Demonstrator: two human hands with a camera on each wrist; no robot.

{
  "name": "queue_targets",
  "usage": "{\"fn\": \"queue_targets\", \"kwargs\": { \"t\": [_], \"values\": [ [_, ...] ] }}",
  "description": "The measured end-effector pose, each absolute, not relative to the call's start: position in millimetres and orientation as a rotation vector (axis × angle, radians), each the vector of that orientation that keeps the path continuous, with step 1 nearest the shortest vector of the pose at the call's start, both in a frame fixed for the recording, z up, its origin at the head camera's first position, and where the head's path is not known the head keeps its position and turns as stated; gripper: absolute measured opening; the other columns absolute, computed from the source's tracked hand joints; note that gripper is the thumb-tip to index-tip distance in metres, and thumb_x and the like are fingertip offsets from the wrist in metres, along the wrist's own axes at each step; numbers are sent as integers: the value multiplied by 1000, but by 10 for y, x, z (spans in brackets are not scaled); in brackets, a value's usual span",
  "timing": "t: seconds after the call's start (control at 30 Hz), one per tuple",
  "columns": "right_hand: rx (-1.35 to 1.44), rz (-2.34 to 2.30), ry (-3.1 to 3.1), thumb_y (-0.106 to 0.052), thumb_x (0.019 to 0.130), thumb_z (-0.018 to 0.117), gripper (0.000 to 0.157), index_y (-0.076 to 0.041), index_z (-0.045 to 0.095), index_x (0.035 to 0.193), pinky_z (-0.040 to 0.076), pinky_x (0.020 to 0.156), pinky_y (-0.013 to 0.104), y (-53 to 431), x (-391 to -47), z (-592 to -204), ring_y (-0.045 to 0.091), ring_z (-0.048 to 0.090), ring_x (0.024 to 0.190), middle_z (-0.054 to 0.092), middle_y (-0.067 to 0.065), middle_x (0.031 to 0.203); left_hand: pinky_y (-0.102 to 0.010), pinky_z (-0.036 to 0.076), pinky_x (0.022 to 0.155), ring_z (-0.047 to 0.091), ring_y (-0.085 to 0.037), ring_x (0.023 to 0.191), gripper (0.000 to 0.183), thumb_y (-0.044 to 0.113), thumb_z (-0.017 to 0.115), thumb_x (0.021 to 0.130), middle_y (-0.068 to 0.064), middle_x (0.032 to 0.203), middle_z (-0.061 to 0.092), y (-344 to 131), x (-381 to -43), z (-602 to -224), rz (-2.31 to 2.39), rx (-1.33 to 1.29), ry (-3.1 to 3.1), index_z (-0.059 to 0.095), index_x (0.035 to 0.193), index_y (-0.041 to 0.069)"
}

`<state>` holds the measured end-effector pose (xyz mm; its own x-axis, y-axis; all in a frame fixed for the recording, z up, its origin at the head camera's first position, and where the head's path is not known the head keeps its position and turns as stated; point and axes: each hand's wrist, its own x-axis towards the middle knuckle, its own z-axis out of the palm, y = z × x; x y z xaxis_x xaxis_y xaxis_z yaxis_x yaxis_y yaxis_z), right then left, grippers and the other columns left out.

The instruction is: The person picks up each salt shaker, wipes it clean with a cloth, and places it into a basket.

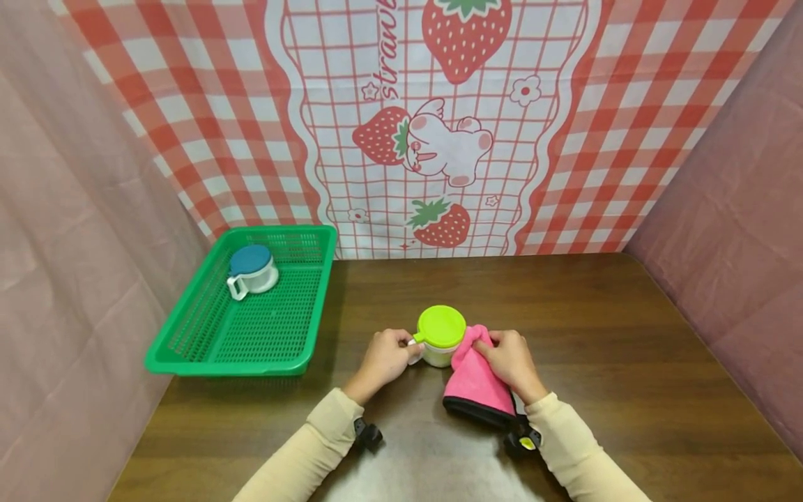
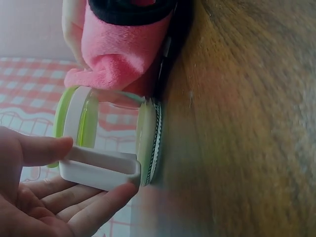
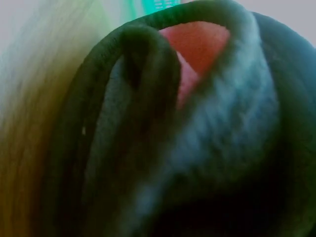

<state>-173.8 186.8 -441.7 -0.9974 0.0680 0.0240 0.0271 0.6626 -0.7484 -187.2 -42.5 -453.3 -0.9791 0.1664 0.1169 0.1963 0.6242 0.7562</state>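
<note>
A clear seasoning jar (image 1: 437,357) with a lime-green lid (image 1: 442,325) and a white handle (image 2: 101,174) stands upright on the table. My left hand (image 1: 383,359) holds it by that handle, thumb at the lid end and fingertips along the rest, as the left wrist view shows. On the jar's other side, my right hand (image 1: 513,359) grips a pink cloth (image 1: 478,387) with a dark edge, bunched up right against the jar's wall. The cloth's dark edge (image 3: 222,113) fills the right wrist view and hides the right fingers there.
A green basket (image 1: 321,300) stands at the left of the wooden table (image 1: 596,348), holding another jar with a blue lid (image 1: 251,259) and white handle. A checkered strawberry curtain (image 1: 583,153) hangs behind, with pink drapes (image 1: 721,230) at the sides.
</note>
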Motion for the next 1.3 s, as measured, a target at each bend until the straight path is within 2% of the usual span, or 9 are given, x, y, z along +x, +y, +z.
{"fn": "queue_targets", "kwargs": {
  "t": [0.17, 0.37, 0.63, 0.73, 0.8, 1.03, 1.17, 1.3],
  "values": [
    [-33, 1211, -2792, -17, 85, 69, 19, 2, 74, 85, 37, 51, 25, 1816, -1687, -4375, 16, 47, 60, 65, 10, 69, -23, 41, 54, 52, -10, 60, 19, 24, 74, 82, -2, 64, 67, -414, -1866, -4524, -1290, -338, -2783, 71, 73, 7],
    [39, 1139, -2783, -17, 84, 72, 17, -3, 72, 74, 35, 51, 26, 1724, -1643, -4376, 16, 44, 58, 61, 6, 61, -23, 41, 55, 53, -9, 60, 19, 25, 74, 82, 0, 62, 66, -383, -1876, -4512, -1247, -350, -2777, 72, 72, 9],
    [156, 1077, -2830, -18, 80, 75, 24, -9, 64, 60, 32, 49, 27, 1507, -1584, -4450, 14, 40, 54, 47, -4, 52, -21, 37, 52, 48, -10, 57, 19, 22, 74, 83, -1, 61, 65, -333, -1846, -4503, -1190, -398, -2769, 73, 71, 7],
    [219, 1028, -2867, -18, 79, 76, 25, -13, 62, 58, 30, 48, 27, 1409, -1572, -4504, 14, 39, 53, 39, -6, 51, -20, 35, 50, 45, -9, 55, 18, 20, 73, 83, -1, 60, 64, -306, -1834, -4516, -1176, -420, -2772, 73, 71, 7],
    [255, 973, -2883, -18, 78, 76, 21, -16, 64, 61, 31, 48, 28, 1357, -1570, -4532, 15, 40, 53, 40, -5, 52, -20, 34, 50, 44, -9, 54, 18, 20, 73, 82, -1, 59, 63, -288, -1827, -4520, -1179, -425, -2778, 73, 70, 7],
    [310, 763, -2930, -21, 79, 76, 36, -19, 50, 54, 35, 49, 33, 1280, -1585, -4492, 22, 48, 54, 39, -3, 52, -20, 34, 50, 45, -8, 55, 20, 23, 75, 82, -1, 59, 63, -277, -1829, -4517, -1198, -384, -2762, 73, 69, 7],
    [314, 748, -2955, -22, 79, 77, 29, -19, 57, 58, 35, 49, 33, 1297, -1578, -4450, 22, 49, 55, 41, -3, 53, -21, 36, 52, 47, -10, 56, 21, 25, 75, 82, -1, 60, 63, -290, -1819, -4517, -1220, -355, -2763, 72, 70, 8],
    [337, 800, -2968, -21, 79, 77, 24, -17, 62, 61, 32, 50, 30, 1379, -1559, -4421, 18, 44, 56, 38, -4, 54, -22, 38, 54, 50, -10, 60, 20, 25, 74, 83, -1, 64, 65, -323, -1811, -4535, -1255, -327, -2770, 72, 72, 8]
  ]
}}
